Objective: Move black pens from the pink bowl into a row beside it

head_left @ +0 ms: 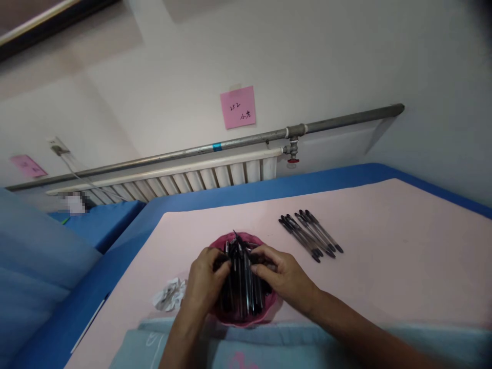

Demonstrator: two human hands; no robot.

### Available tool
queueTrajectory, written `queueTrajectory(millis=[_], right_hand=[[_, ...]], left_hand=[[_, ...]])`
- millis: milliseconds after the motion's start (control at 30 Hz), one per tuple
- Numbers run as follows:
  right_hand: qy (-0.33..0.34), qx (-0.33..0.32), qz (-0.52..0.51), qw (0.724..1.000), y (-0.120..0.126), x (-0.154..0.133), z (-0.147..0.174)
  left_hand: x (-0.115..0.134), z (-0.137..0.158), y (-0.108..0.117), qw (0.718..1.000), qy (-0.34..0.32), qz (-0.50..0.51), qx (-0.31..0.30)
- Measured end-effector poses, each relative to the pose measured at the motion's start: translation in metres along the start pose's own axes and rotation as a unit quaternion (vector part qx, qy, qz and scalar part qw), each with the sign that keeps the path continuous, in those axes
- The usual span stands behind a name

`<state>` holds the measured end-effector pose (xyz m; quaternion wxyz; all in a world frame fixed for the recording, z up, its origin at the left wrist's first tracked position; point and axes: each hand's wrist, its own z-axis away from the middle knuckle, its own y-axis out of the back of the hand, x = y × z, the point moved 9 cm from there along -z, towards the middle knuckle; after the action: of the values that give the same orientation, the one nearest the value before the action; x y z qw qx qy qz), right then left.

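A round pink-red basket point(246, 324) stands near the table's front edge, full of black and clear pens point(243, 289). Over its left side, my left hand point(207, 277) has thumb and fingers curled together on a dark pen. My right hand point(282, 274) reaches in from the other side, its thumb and index finger closed on a black pen part among the others. The fingers and the crowded pens partly hide what each hand holds. One pen tip points up at the basket's back. To the right, several capped black pens point(309, 236) lie side by side.
Crumpled white paper point(169, 294) lies left of the basket. A pale pink sheet point(384, 246) covers the blue table point(307, 179). Behind are a white radiator point(207, 177), a metal pipe point(346, 120) and a pink note point(238, 107). Blue cloth point(34, 277) hangs at left.
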<state>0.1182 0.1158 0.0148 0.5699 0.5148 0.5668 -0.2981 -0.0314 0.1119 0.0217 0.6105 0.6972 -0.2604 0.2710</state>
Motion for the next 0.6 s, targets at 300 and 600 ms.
queueTrajectory(millis=[300,600], right_hand=[[0.174,0.027,0.242,0.954,0.011,-0.03,0.005],[0.204,0.007,0.328,0.922,0.007,-0.032,0.006]], left_hand=[[-0.017,0.001,0.009,0.898,0.088,0.429,-0.045],[-0.019,0.001,0.001,0.883,0.11,0.452,-0.069]])
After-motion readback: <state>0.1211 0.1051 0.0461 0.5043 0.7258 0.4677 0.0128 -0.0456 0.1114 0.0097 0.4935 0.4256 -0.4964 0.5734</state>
